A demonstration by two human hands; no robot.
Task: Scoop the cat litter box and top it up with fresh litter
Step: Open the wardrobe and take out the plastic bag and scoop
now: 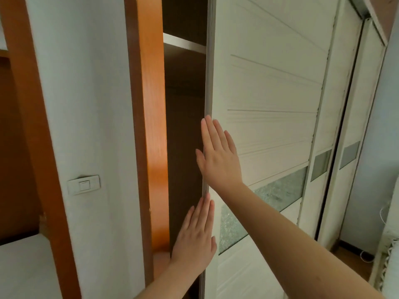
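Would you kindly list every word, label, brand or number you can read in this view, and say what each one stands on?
None: no readable text shows in this view.
Sliding wardrobe door: only grooved lines and frosted glass panels, no lettering.
Wall switch: plain plate, no marking can be made out.
Wardrobe shelf: bare in the part seen, no labels.
Left hand and right hand lie flat on the door, covering no print.

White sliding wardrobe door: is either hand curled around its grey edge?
No: the left hand and the right hand both lie flat with straight fingers against the white sliding wardrobe door beside its grey edge.
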